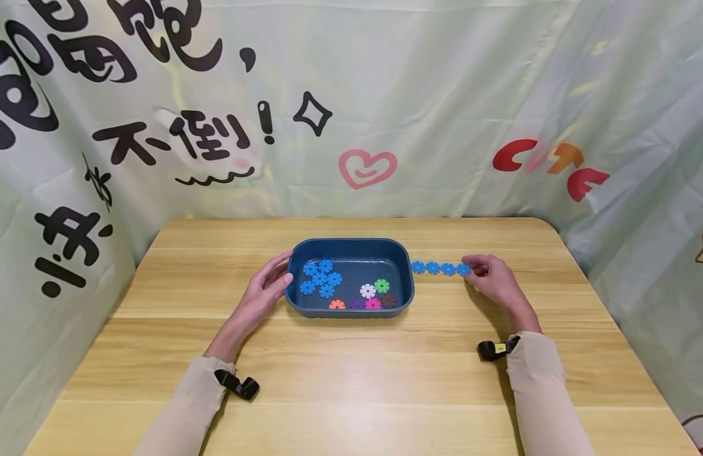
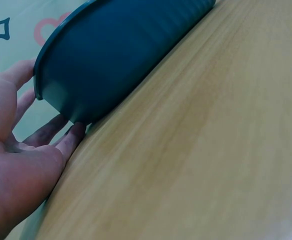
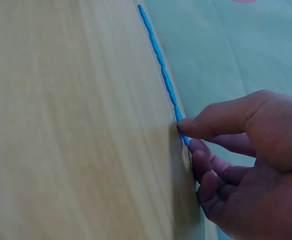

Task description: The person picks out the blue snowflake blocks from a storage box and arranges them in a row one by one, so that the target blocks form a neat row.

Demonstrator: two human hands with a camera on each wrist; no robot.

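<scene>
your l. hand (image 1: 264, 288) grips the dark-blue, rounded plastic tray (image 1: 380, 313) at its left end, prob. to steady it; your r. hand (image 1: 494, 278) pinches the chain of blue, notched plastic discs (image 1: 448, 269) at its right end, just right of the tray, prob. for control.

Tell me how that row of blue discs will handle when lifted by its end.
The row of blue discs likely weighs little: edge-on, the discs look thin. It seems fairly stiff, running nearly straight from the right hand pinching its end. However, it could flex or separate where the discs join.
</scene>
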